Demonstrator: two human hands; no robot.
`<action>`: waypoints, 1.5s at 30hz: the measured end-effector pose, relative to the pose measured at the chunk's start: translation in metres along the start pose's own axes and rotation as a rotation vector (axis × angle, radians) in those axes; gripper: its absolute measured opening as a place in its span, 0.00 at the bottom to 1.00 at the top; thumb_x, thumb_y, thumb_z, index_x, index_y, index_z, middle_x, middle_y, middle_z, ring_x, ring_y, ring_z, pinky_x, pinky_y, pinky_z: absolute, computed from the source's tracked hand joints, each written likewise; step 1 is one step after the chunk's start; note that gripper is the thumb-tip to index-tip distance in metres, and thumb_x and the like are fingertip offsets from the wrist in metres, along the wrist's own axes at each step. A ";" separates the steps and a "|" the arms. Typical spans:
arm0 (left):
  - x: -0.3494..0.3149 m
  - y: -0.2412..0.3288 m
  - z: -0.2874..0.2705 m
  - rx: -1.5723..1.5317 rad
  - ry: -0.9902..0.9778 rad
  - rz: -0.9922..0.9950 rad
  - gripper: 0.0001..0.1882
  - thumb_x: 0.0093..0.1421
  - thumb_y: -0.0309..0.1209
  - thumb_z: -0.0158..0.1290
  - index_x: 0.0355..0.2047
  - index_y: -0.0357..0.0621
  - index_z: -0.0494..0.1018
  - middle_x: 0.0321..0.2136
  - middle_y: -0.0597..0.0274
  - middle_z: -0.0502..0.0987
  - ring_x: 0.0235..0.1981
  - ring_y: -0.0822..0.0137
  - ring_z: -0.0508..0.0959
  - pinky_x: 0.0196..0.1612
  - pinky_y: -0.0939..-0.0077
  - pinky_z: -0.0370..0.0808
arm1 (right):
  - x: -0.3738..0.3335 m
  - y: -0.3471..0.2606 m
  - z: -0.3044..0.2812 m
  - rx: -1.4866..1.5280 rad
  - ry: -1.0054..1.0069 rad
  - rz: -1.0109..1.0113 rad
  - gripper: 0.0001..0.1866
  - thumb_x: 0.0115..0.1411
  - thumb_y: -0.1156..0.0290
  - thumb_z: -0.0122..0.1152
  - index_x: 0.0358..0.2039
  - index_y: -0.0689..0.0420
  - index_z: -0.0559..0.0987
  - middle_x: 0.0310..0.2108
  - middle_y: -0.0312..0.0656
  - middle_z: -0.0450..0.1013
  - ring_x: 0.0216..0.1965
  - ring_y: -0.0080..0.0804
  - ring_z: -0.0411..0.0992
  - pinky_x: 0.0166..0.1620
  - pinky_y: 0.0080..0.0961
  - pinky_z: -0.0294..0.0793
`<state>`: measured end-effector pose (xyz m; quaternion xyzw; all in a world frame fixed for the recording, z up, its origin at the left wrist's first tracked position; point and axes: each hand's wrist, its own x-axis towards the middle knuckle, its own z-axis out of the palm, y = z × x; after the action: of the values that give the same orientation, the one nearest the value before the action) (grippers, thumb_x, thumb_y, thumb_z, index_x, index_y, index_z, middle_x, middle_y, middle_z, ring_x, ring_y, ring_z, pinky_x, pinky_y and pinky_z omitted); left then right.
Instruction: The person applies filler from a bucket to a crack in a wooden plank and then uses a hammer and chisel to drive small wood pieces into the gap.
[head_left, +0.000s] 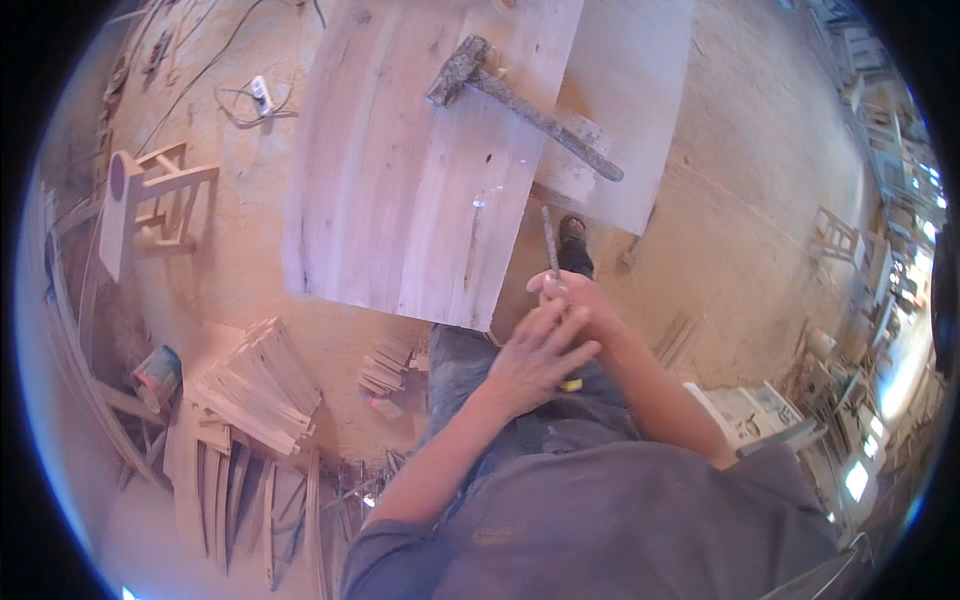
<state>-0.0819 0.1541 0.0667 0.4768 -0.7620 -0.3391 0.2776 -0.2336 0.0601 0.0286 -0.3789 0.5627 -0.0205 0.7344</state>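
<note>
Holding a thin rod in the right hand, beside the wooden counter.
In the head view, the right grip is closed around the rod, whose long axis runs away from the body, leaning slightly left, toward the hammer; the left hand, nearer the body, overlaps the right with fingers spread, and whether it grips anything I cannot tell.

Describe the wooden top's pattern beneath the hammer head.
The wooden top is pale with long streaks of grain, best seen in head view.
</note>
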 end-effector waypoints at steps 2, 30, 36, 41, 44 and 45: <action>-0.024 -0.014 -0.022 -0.093 0.017 -0.226 0.33 0.46 0.20 0.60 0.55 0.53 0.74 0.64 0.50 0.63 0.66 0.44 0.61 0.66 0.53 0.61 | 0.003 0.000 0.036 0.344 0.062 0.090 0.13 0.72 0.63 0.51 0.41 0.61 0.76 0.22 0.38 0.71 0.23 0.27 0.71 0.30 0.27 0.73; 0.044 -0.155 -0.042 -0.937 -0.149 -1.290 0.21 0.74 0.43 0.41 0.32 0.40 0.73 0.24 0.57 0.77 0.25 0.66 0.78 0.29 0.68 0.76 | 0.013 -0.012 0.141 0.938 0.099 -0.025 0.22 0.68 0.68 0.55 0.60 0.60 0.67 0.27 0.40 0.72 0.17 0.25 0.71 0.18 0.25 0.72; 0.043 -0.174 -0.052 -0.688 -0.412 -1.057 0.27 0.69 0.42 0.38 0.26 0.31 0.75 0.23 0.52 0.79 0.24 0.60 0.78 0.31 0.63 0.74 | 0.022 -0.037 0.184 0.673 0.433 0.038 0.31 0.66 0.72 0.54 0.68 0.58 0.61 0.31 0.44 0.74 0.16 0.28 0.71 0.19 0.28 0.70; 0.035 -0.182 -0.052 -0.599 -0.433 -0.884 0.27 0.71 0.41 0.36 0.28 0.28 0.74 0.21 0.45 0.78 0.24 0.55 0.79 0.33 0.59 0.74 | 0.021 -0.052 0.195 0.610 0.504 0.101 0.32 0.64 0.72 0.54 0.69 0.52 0.60 0.32 0.49 0.75 0.18 0.33 0.72 0.21 0.32 0.71; 0.019 -0.189 -0.046 -0.374 -0.522 -0.680 0.28 0.71 0.41 0.35 0.29 0.26 0.73 0.24 0.37 0.78 0.29 0.46 0.80 0.37 0.53 0.74 | 0.012 -0.058 0.197 0.468 0.523 0.179 0.31 0.64 0.73 0.50 0.68 0.52 0.61 0.39 0.61 0.77 0.24 0.47 0.77 0.28 0.42 0.75; 0.014 -0.191 -0.046 -0.275 -0.548 -0.598 0.28 0.72 0.40 0.35 0.30 0.26 0.73 0.26 0.34 0.78 0.31 0.42 0.80 0.38 0.51 0.74 | 0.007 -0.056 0.201 0.400 0.520 0.204 0.31 0.63 0.73 0.49 0.68 0.52 0.61 0.41 0.64 0.77 0.27 0.52 0.79 0.32 0.45 0.76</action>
<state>0.0496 0.0701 -0.0531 0.5274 -0.5837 -0.6172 0.0151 -0.0396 0.1243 0.0714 -0.1513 0.7511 -0.1527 0.6242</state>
